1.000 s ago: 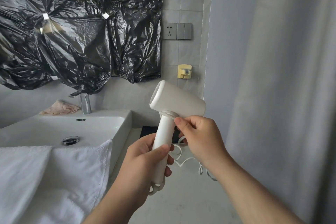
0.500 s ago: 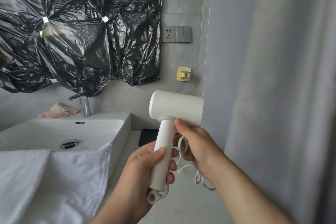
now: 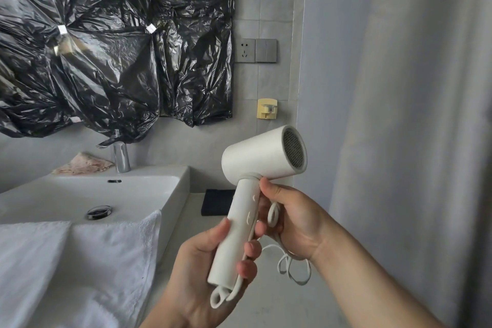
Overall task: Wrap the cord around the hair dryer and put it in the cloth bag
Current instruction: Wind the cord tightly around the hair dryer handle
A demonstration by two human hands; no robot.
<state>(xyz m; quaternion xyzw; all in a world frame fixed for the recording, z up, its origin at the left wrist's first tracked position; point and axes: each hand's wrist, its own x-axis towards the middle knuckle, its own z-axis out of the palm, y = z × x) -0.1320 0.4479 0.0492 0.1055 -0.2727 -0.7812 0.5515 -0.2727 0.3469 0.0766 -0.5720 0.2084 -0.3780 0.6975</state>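
Vs. half a sec earlier, the hair dryer [image 3: 262,158] had been twisted about its handle: the mesh end of the barrel now faced right and toward the camera, where the smooth end had shown before. The right hand [image 3: 294,221] had stayed by the neck.

The grey curtain [image 3: 399,114] filled the right side and black plastic sheeting [image 3: 106,48] covered the wall at left. Below that sat the white sink [image 3: 175,194], w/ a white towel [image 3: 80,261] draped over its near edge.

The dryer was held in mid-air in front of the person, right of the sink. Its handle ran near upright, base toward the camera and top leaning away and right; the barrel lay across it, left to right.

The left hand [image 3: 205,255] gripped the lower handle, fingers curled round it. The right hand sat just beside the upper handle, thumb at the neck, pinching a loop of cord [image 3: 292,266]. One turn already lay round the neck; the slack hung in loose loops under the right wrist.

So the right hand was nearer the slack and prob. leads the next turn round the handle, the left only steadying.

A dark flat thing [image 3: 217,202] on the counter [image 3: 194,210] beyond could be the bag; can't tell.
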